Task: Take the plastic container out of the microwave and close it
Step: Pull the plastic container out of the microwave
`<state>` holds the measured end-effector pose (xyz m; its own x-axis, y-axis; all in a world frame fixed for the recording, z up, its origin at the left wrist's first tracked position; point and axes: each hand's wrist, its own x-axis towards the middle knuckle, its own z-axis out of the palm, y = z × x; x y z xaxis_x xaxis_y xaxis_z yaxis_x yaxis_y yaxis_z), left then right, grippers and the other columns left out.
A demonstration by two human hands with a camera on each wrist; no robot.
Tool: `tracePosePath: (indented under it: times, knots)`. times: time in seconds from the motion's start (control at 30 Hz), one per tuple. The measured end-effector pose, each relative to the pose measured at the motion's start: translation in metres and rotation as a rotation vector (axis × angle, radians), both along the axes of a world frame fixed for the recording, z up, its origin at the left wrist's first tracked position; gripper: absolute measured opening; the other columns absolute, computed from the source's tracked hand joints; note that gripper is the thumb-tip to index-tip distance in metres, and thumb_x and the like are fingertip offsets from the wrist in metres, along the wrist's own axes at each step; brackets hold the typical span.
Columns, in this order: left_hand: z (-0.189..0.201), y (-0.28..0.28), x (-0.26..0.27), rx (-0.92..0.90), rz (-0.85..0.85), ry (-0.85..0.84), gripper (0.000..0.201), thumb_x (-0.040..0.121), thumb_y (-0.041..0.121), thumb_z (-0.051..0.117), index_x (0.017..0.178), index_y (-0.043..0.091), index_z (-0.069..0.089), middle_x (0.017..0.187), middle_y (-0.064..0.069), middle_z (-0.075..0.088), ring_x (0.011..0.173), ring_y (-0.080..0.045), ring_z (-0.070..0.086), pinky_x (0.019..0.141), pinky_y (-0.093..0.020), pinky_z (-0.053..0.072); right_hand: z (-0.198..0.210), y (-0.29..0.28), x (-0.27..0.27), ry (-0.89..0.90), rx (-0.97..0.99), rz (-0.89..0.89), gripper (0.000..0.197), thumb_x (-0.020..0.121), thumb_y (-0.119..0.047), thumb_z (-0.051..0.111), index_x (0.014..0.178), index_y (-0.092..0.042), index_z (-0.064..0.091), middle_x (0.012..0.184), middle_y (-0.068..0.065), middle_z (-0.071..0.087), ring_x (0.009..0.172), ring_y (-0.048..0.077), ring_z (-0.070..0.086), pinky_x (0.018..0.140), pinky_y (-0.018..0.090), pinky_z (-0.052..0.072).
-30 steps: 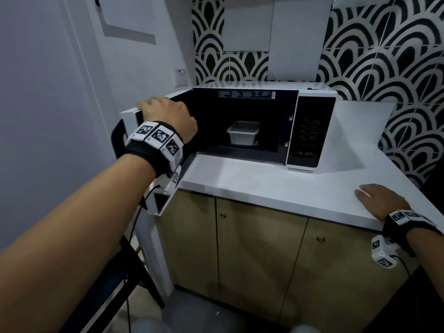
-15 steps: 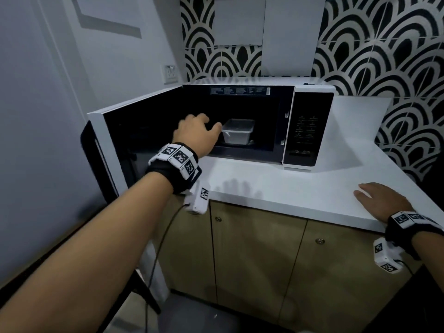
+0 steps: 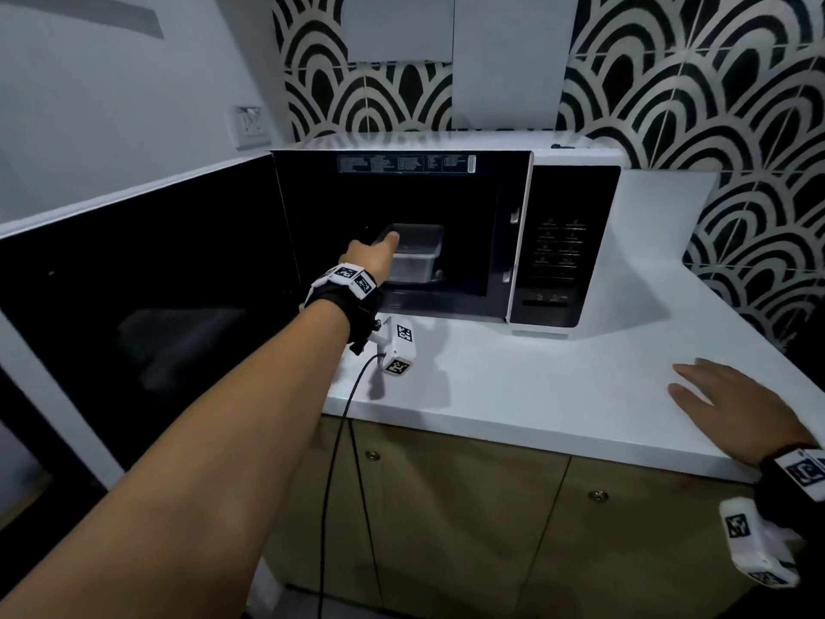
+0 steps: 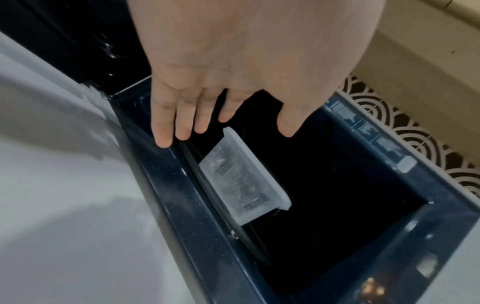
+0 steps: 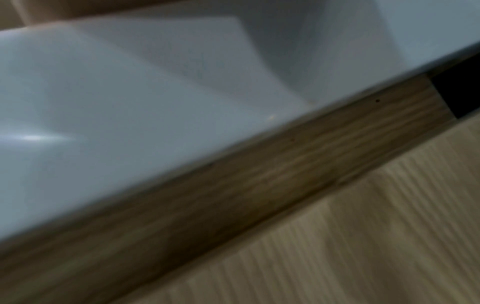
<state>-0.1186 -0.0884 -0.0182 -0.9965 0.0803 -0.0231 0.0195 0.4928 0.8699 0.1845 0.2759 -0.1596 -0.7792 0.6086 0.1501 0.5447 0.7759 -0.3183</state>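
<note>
Reaching into the open microwave (image 3: 446, 225) with the left hand (image 3: 372, 256), fingers (image 4: 182, 121) stretched straight and spread, thumb apart from them, gripping nothing. Sitting inside the dark cavity, on the turntable (image 4: 226, 207), the clear plastic container (image 3: 413, 254), lid on, just beyond the left grip. Hovering right at the container's near left corner in the head view; in the left wrist view, fingertips lying just short of the container (image 4: 244, 176), with no clear contact showing. Standing swung wide to the left, the microwave door (image 3: 147, 306), its dark glass facing right. Standing at the far left of the white tabletop (image 3: 513, 395), the microwave with its control panel (image 3: 564, 247) on the right side.

Resting flat on the near right of the tabletop, well apart from the microwave, the right hand (image 3: 732, 413), fingers straight and loose, holding nothing. Showing only the blurred tabletop edge (image 5: 155, 102) and the wooden cabinet front (image 5: 337, 226) in the right wrist view. Running below the tabletop, wood-grain cabinet doors (image 3: 468, 520). Covering the far wall, black-and-white patterned tiles (image 3: 692, 82).
</note>
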Motion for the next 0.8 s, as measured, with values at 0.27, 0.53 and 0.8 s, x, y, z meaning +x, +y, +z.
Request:
tracePosePath:
  times: [0.27,0.53,0.8]
  knots:
    - [-0.002,0.015,-0.038,0.022,0.003,-0.076,0.102,0.070,0.087,0.047,0.138,0.011,0.057,0.123,-0.019,0.068,0.105,-0.039,0.069,0.099,-0.051,0.054,-0.004,0.001,0.000,0.041,0.000,0.002,0.077,0.077,-0.072,0.028,0.140,-0.032,0.047,0.155,-0.002,0.036,0.143,0.020,0.030,0.118,0.043,0.021]
    - [-0.008,0.024,-0.055,0.024,-0.047,-0.041,0.069,0.081,0.060,0.070,0.124,0.006,0.066,0.119,-0.019,0.071,0.107,-0.037,0.071,0.094,-0.047,0.059,-0.007,0.005,0.000,0.032,0.019,0.005,0.076,0.077,-0.074,0.028,0.138,-0.034,0.048,0.153,-0.004,0.038,0.142,0.019,0.032,0.118,0.046,0.023]
    - [-0.008,0.023,-0.045,0.075,-0.059,-0.028,0.029,0.088,0.044,0.070,0.083,0.016,0.067,0.096,-0.018,0.074,0.084,-0.039,0.074,0.075,-0.048,0.064,0.007,-0.011,0.002,0.057,0.011,-0.016,0.053,0.089,-0.056,0.044,0.136,-0.032,0.052,0.152,-0.004,0.040,0.140,0.020,0.034,0.117,0.042,0.022]
